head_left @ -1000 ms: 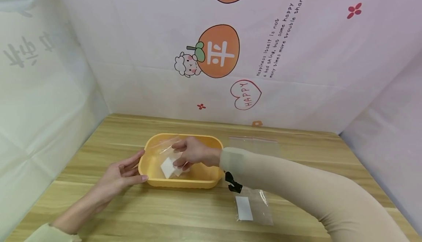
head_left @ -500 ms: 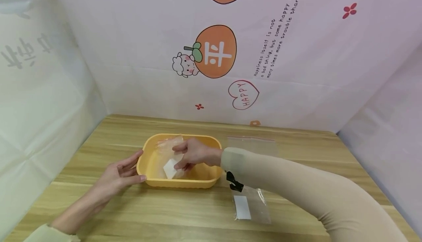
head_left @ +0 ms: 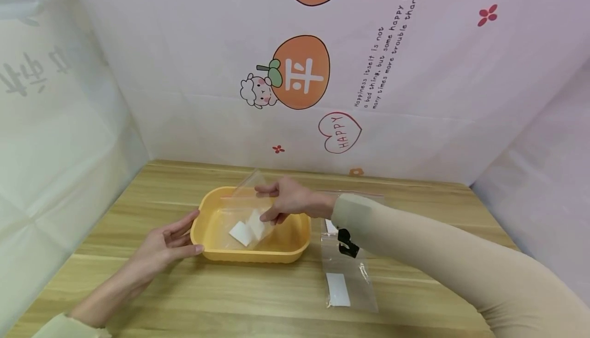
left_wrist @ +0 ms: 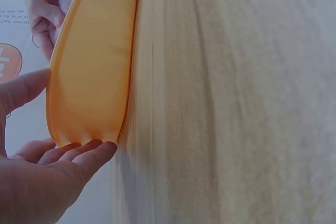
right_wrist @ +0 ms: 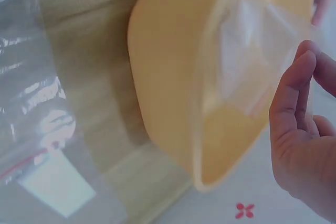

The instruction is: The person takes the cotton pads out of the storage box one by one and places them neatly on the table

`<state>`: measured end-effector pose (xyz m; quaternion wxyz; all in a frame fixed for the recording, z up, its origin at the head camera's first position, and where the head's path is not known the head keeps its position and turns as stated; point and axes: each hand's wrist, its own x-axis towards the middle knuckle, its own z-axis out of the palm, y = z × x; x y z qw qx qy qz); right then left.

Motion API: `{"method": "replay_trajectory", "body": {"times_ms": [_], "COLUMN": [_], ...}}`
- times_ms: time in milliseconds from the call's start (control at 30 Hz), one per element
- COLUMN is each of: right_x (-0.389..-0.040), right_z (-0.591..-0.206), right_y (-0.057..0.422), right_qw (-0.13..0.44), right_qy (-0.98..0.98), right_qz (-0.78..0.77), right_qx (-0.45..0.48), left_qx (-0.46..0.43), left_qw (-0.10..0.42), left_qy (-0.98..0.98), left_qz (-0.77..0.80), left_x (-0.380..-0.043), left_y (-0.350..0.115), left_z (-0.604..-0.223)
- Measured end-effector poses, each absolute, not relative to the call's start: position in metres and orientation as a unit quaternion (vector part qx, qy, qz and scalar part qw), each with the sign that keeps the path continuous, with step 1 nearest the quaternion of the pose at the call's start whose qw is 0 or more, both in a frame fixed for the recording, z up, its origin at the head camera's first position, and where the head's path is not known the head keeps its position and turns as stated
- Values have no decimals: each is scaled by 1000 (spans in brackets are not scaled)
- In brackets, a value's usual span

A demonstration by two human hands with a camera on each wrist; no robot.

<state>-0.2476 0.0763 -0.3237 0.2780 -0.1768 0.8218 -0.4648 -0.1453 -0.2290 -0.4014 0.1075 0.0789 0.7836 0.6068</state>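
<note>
My left hand (head_left: 159,248) grips the left end of a yellow plastic basin (head_left: 258,257), thumb at one side and fingers against the end wall, as the left wrist view shows. Over the basin, my right hand (head_left: 292,197) pinches a clear zip bag (head_left: 255,223) with a white patch between thumb and fingers. The bag's film slants up past the far rim. Just left of it, inside the basin, lies another clear zip bag (head_left: 240,234) with a white patch. In the right wrist view the pinched film (right_wrist: 283,24) stretches from the fingertips into the basin.
On the wooden table (head_left: 221,297), right of the basin, clear zip bags (head_left: 361,289) with white patches lie in a column, partly under the right sleeve (head_left: 415,246). A black clip (head_left: 348,244) hangs at the right cuff. A printed white sheet (head_left: 207,133) stands behind the table.
My right hand has risen and moved right, drawing one zip bag partly up from the basin. The two white patches now show apart. My left hand keeps its hold on the basin.
</note>
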Motion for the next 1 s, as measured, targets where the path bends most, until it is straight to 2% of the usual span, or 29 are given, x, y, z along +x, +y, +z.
{"method": "replay_trajectory", "body": {"times_ms": [567,1000], "right_x": [-233,-194], "right_z": [-257,-269], "right_y": [146,236], "right_qw": [227,218], "right_qy": [829,810], "right_qz": [-473,-512], "right_qx": [-191,-182], "left_qx": [75,81], "left_qw": [108,101], "left_qy": [785,785], "left_qz": [605,606], "left_x": [-145,-145], "left_y": [-229,-227], "left_z": [-402,-402]}}
